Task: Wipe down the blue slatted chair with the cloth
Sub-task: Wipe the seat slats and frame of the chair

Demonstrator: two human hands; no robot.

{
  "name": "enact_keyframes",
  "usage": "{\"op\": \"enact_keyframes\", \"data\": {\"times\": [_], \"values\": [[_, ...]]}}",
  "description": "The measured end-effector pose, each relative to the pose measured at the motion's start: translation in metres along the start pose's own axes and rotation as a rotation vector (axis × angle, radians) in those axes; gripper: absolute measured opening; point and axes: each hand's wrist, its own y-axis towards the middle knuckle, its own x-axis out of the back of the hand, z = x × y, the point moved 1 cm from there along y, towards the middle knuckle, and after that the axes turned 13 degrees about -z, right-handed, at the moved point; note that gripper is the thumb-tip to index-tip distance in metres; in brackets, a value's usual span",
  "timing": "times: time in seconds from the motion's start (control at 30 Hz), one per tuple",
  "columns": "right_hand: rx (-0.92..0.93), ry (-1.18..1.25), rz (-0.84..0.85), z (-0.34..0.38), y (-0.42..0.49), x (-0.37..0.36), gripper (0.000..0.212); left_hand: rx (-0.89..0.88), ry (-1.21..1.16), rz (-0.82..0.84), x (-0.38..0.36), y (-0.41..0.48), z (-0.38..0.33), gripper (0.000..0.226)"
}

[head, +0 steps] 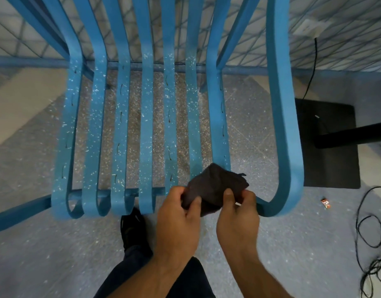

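At the front edge of a speck-dusted blue slatted chair (146, 125), a person's left hand (178, 224) and right hand (238, 220) each pinch a dark cloth (215, 186), bunched over the seat's right-hand slats, thumbs pressed on top

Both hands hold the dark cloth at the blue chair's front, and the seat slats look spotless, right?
Not spotless: the head view shows the seat slats flecked with white specks. The left hand and right hand do hold the dark cloth at the front of the chair.
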Motion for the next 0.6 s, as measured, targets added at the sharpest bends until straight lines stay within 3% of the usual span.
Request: {"op": "enact_keyframes", "data": {"times": [0.2,0.37,0.5,0.6], "values": [[0.288,-0.266,0.147,-0.001,-0.001,-0.031,0.021,0.305,0.031,-0.148,-0.003,-0.007,0.043,0.008],[0.404,-0.621,0.273,0.011,0.003,-0.035,0.039,0.44,0.101,-0.034,-0.016,-0.024,0.067,0.015],[0.445,-0.824,0.308,0.025,0.007,-0.042,0.04,0.462,0.119,-0.005,-0.021,-0.023,0.072,0.025],[0.357,-0.87,0.32,0.028,0.013,-0.053,0.042,0.401,0.156,-0.012,-0.018,-0.014,0.07,0.023]]}}
